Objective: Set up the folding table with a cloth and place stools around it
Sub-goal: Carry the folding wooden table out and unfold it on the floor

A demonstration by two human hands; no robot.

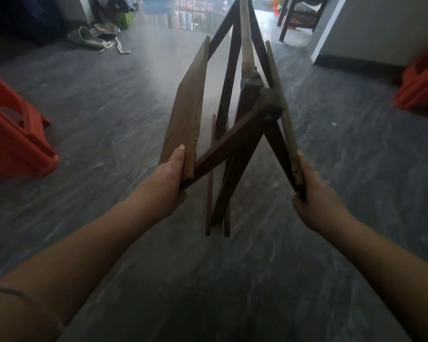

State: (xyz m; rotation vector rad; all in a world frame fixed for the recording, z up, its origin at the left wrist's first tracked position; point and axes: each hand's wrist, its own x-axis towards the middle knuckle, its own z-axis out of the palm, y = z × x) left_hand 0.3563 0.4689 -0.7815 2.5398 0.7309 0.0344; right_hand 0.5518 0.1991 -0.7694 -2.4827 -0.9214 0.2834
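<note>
Though their fingers are hidden, left hand (pixel 169 181) and right hand (pixel 318 201) grip the table (pixel 186 114).

A home: grey tiled floor (pixel 109 114), plastic stools (pixel 13 134), cloth bag (pixel 94 39).

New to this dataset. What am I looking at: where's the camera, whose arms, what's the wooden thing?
No robot here. One wide-angle camera is worn on a person's head and looks forward and down, so the bare arms are the wearer's own. The left hand and right hand each grip the near edge of one board of a wooden folding table, partly opened, with its dark legs crossing between the boards. Below is a grey floor. A red stool stands at the left; a second red stool shows at the right edge. No cloth is on the table.
</note>
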